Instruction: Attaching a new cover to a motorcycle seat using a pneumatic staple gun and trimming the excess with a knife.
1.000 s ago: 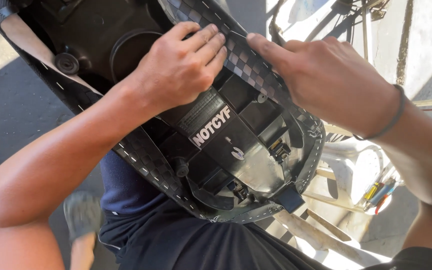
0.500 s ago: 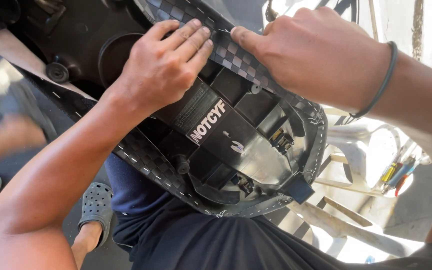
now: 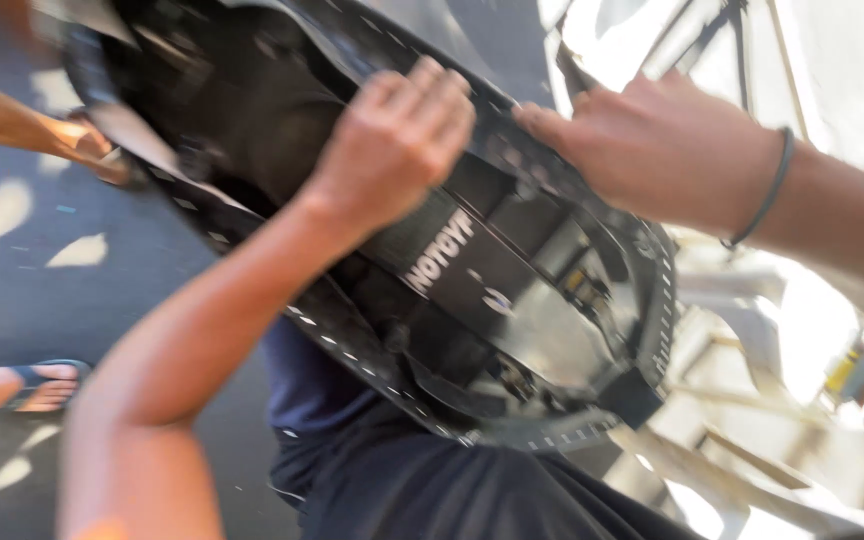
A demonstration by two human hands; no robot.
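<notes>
An upturned black motorcycle seat point(image 3: 512, 320) rests across my lap, its plastic underside facing me, with a chequered cover edge stapled around the rim. My left hand point(image 3: 397, 135) presses on the far edge of the cover, fingers curled over it. My right hand point(image 3: 657, 150), with a dark band on the wrist, grips the same cover edge just to the right, fingertips almost touching the left hand. The picture is blurred by motion.
White plastic chair parts point(image 3: 752, 330) stand at the right. Another person's foot in a blue sandal point(image 3: 37, 385) is on the grey ground at the left, and someone's arm point(image 3: 22, 125) shows at the upper left.
The view has swung right and blurred. Both hands stay on the cover edge, with the left shifted slightly along it. The sandalled foot now lies further left.
</notes>
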